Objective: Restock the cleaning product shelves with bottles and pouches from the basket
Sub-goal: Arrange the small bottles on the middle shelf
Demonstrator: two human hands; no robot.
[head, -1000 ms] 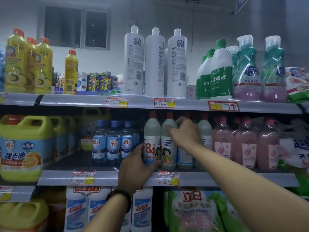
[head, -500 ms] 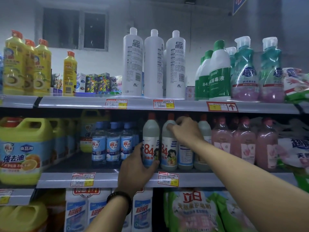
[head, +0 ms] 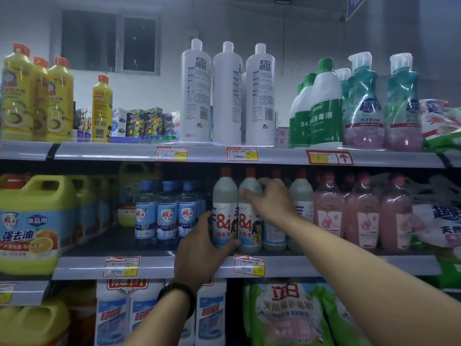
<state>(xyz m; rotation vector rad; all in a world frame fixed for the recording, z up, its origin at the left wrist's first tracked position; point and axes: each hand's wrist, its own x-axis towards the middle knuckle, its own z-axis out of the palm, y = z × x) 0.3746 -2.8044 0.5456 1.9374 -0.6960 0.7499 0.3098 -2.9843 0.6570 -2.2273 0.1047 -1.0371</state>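
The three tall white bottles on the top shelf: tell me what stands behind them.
Behind the three tall white bottles, part of another white bottle shows in a gap. Anything further back is covered.

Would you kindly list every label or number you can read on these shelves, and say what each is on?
"84 消毒液": front of the bottle the left hand grips
"84": the neighbouring bottle under the right hand
"帮洁": tall white bottle
"强去油", "食品用": yellow jug
"立白": green pouch
"9": price tag with the arrow
Other price tags: too small to read.
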